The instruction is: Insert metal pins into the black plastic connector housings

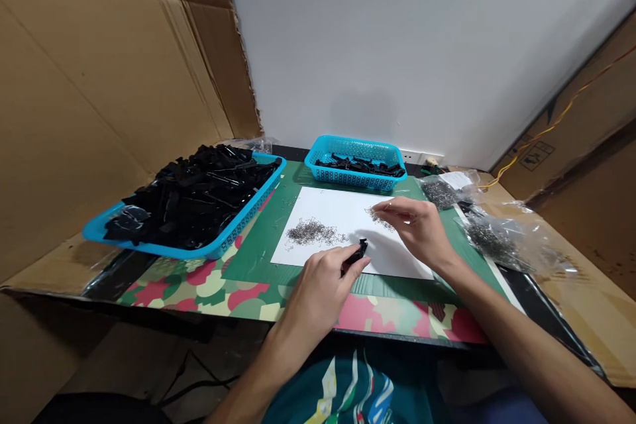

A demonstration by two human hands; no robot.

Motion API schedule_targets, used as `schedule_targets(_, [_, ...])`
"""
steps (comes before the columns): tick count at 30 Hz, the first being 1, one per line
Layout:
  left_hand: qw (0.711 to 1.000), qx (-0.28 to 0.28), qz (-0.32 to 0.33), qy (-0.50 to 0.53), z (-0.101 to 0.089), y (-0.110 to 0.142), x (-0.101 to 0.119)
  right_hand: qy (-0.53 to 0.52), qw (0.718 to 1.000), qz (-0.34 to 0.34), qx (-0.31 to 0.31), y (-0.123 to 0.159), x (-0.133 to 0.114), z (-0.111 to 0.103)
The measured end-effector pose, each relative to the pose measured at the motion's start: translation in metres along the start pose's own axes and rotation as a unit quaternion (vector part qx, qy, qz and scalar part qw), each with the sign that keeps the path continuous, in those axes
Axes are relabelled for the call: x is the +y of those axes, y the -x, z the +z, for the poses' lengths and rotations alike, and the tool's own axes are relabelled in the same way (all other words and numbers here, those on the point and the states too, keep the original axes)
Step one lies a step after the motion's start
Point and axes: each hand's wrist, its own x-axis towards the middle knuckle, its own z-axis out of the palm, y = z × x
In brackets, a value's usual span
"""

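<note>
"How does the black part point(354, 256) look?"

"Small, dark and slightly glossy, with a notched upper end. It's just below the frame's center, above the white sheet point(328, 202)."

"And the materials?"

"Thin, curled metal pieces point(312, 232) lie heaped on the smooth sheet, left of center; a sparser scatter point(378, 216) lies right of center. The perforated plastic basket point(252, 213) at the left is piled with shiny black parts point(199, 185)."

"The hands?"

"The left hand point(322, 278) pinches the black part between thumb and fingers. The right hand point(420, 228) has its fingertips drawn close together at the sparser scatter; whether they grip a piece, nobody can tell."
</note>
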Motion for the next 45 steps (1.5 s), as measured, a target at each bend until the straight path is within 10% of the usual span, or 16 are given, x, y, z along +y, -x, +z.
schedule_targets(9, [1.0, -0.014, -0.006, -0.01, -0.001, 0.0, 0.0, -0.207, 0.962, 0.172, -0.043, 0.004, 0.006, 0.021])
schedule_targets(45, [0.998, 0.033, -0.026, 0.045, -0.004, -0.003, 0.001, -0.089, 0.992, 0.086, -0.025, 0.01, 0.006, 0.031])
